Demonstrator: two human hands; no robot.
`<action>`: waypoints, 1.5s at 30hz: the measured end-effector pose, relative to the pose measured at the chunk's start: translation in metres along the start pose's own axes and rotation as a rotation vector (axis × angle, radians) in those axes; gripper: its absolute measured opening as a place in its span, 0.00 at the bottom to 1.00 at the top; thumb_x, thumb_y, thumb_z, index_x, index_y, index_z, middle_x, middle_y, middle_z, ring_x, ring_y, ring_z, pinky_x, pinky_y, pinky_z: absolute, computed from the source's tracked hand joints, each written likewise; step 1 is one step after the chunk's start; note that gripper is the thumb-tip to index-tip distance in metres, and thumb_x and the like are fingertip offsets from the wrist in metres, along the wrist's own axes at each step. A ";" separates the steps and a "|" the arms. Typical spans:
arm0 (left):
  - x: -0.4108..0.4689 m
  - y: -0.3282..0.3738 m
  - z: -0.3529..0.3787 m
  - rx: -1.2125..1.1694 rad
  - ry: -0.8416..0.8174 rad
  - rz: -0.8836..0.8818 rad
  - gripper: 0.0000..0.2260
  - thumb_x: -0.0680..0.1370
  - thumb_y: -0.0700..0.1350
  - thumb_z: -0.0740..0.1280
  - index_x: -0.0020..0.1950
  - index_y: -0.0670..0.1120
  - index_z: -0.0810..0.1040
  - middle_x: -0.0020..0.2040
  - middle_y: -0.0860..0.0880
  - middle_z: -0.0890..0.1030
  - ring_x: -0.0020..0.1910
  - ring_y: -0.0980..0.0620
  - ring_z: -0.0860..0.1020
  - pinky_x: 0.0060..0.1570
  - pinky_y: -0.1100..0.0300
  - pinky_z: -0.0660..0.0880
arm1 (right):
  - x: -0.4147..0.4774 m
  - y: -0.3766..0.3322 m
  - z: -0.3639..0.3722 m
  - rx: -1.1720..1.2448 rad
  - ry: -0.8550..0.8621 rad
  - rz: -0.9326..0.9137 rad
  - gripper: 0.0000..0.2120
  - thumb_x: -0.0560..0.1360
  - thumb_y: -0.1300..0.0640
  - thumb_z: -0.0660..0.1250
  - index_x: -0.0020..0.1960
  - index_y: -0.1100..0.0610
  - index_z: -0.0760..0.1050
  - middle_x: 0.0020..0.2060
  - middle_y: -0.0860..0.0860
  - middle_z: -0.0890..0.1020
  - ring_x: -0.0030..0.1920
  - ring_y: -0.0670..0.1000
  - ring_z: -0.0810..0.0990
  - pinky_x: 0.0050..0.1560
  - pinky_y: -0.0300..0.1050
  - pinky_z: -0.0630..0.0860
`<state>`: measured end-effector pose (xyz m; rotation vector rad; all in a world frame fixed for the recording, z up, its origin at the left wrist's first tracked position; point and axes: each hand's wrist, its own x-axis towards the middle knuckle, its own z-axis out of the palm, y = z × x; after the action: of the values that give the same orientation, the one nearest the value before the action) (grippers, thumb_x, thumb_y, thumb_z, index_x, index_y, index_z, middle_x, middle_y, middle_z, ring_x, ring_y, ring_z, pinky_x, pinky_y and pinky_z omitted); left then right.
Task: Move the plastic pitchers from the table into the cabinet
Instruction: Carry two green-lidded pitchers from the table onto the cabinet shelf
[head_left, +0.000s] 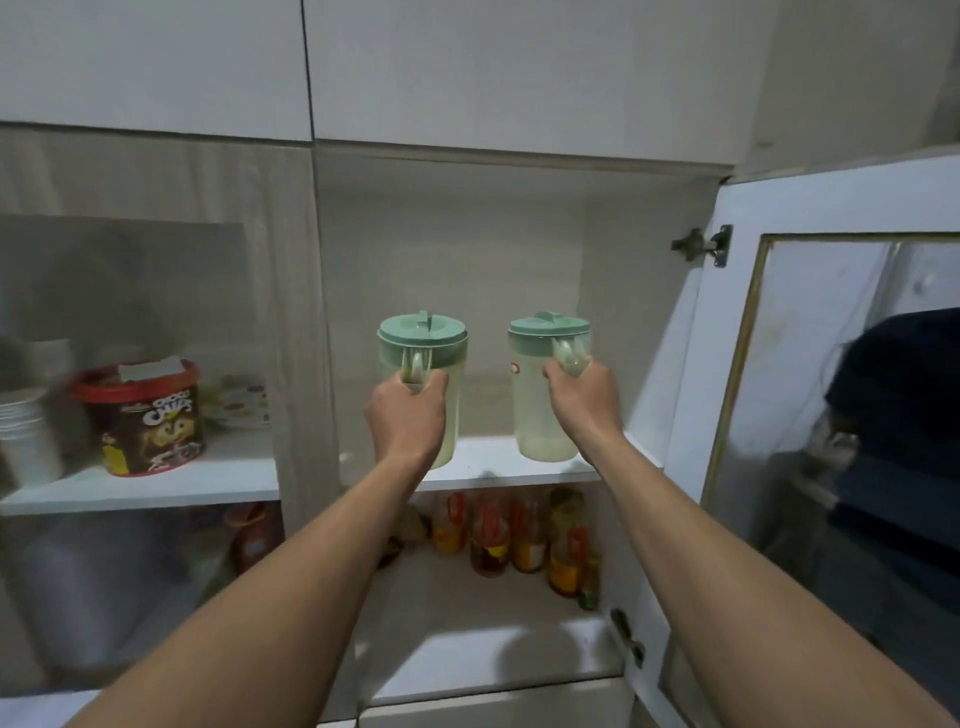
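Note:
Two pale translucent plastic pitchers with green lids stand upright in the open cabinet (519, 270), on its white upper shelf (488, 462). My left hand (408, 415) is closed around the handle of the left pitcher (423, 353). My right hand (584, 397) grips the handle of the right pitcher (540, 415). Both pitcher bases look level with the shelf; whether they rest on it or hover just above, I cannot tell. The table is out of view.
The cabinet door (810, 364) hangs open at the right, its glass pane reflecting a person. Several bottles (519, 535) stand on the lower shelf. Behind the shut glass door at left sit a chocolate cereal tub (148, 421) and stacked white cups (26, 431).

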<state>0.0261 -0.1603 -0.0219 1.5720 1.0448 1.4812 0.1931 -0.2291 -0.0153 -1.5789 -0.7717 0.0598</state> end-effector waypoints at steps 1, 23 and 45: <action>0.008 -0.003 0.014 -0.001 -0.015 0.003 0.12 0.74 0.47 0.67 0.35 0.42 0.80 0.29 0.48 0.78 0.31 0.50 0.74 0.30 0.58 0.69 | 0.012 0.007 0.000 -0.006 0.010 0.005 0.09 0.74 0.52 0.66 0.45 0.59 0.79 0.34 0.51 0.80 0.35 0.53 0.78 0.34 0.45 0.69; 0.189 -0.113 0.258 0.011 -0.161 -0.025 0.13 0.77 0.47 0.65 0.34 0.43 0.74 0.30 0.46 0.75 0.32 0.45 0.73 0.30 0.59 0.65 | 0.262 0.155 0.090 0.076 0.173 0.121 0.03 0.76 0.57 0.67 0.47 0.55 0.79 0.44 0.54 0.84 0.43 0.55 0.81 0.43 0.48 0.77; 0.310 -0.217 0.464 0.060 -0.128 -0.083 0.10 0.78 0.47 0.67 0.44 0.41 0.78 0.35 0.49 0.77 0.37 0.49 0.76 0.33 0.61 0.69 | 0.459 0.300 0.167 0.069 0.138 0.147 0.05 0.77 0.56 0.69 0.46 0.57 0.77 0.37 0.51 0.79 0.40 0.53 0.78 0.41 0.44 0.73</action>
<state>0.4747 0.2229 -0.1276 1.6231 1.0756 1.2869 0.5981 0.1578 -0.1348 -1.5549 -0.5400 0.0827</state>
